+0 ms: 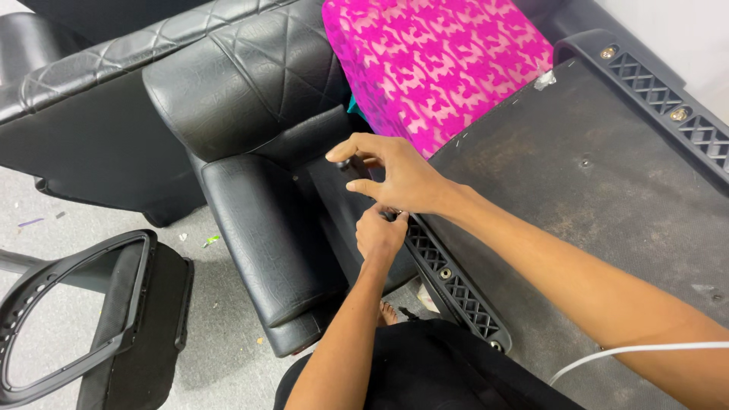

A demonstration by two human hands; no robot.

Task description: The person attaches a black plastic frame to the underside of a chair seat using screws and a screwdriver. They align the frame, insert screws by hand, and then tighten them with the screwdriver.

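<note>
R hand (pixel 402 178) sits at frame centre, thumb and forefinger pinched toward a small dark part at the inner edge of the upturned chair base (pixel 592 197); other fingers spread loose, so it's partly closed, prob. steadying or turning something tiny. L hand (pixel 380 234) comes up from below, just under the R, curled shut around a small item at the top end of the black plastic lattice bracket (pixel 456 288). Can't tell what that item is; it's hidden by the fingers, maybe a bolt or tool tip. Both hands meet at the same spot, where bracket, base and the black padded armrest (pixel 262 235) come together. One hand likely holds while the other works the fastener.

Around: base underside fills the right half, dusty grey fabric w/ a second lattice bracket (pixel 661 95) along upper right, bolt heads showing. Pink patterned cushion (pixel 437 64) at top centre, pressed against the quilted black backrest (pixel 243 76) upper left. Loose chair frame part (pixel 76 319) lies on the floor lower left. White cable (pixel 638 351) crosses lower right, near the R forearm. The armrest crowds the work spot from the left, leaving a tight gap for fingers.
</note>
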